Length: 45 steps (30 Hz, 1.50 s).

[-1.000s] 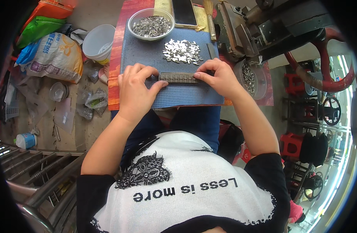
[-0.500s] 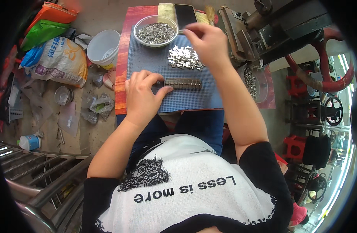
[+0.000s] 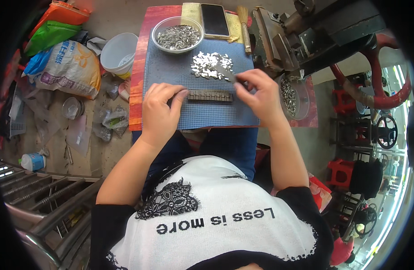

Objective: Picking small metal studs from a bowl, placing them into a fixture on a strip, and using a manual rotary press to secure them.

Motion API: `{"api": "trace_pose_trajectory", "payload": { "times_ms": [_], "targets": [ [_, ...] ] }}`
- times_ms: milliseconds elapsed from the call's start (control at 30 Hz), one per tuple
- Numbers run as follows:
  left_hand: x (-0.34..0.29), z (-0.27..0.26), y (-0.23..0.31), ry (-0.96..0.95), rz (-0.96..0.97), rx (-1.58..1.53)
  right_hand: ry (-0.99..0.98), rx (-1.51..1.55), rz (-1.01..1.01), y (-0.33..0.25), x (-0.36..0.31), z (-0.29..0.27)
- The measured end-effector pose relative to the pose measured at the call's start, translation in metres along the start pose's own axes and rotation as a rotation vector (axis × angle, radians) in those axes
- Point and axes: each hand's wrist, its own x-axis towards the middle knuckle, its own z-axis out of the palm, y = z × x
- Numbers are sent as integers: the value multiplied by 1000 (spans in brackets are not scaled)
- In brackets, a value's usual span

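The grooved metal block [image 3: 210,96] lies on the blue mat [image 3: 211,117], its left end beside the thumb and forefinger of your left hand [image 3: 160,108], which are nearly together; whether they grip it cannot be told. Your right hand [image 3: 263,93], near the block's right end, pinches a thin dark strip [image 3: 226,73] reaching to the pile of white pieces [image 3: 204,66]. Half a second earlier, this hand reached farther out, fingertips near the phone [image 3: 214,20]; the block remains on the mat.
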Motion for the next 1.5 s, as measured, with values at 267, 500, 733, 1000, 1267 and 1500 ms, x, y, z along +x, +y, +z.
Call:
{"api": "trace_pose_trajectory", "payload": {
  "times_ms": [267, 500, 733, 1000, 1267, 1500],
  "targets": [
    [2, 2, 2, -67, 24, 3, -250, -54, -278, -13, 6, 12],
    [2, 0, 6, -91, 14, 52, -303, -69, -319, -13, 8, 15],
    [5, -6, 12, -263, -85, 54, -384, -42, -268, -12, 11, 9],
    [65, 2, 41, -445, -6, -162, -267, 135, -140, -9, 11, -35],
    [141, 135, 103, -334, 244, -278, 452, -317, 119, 18, 34, -101],
    [149, 166, 101, -259, 276, -268, 364, -253, 209, 14, 39, -102]
  ]
}}
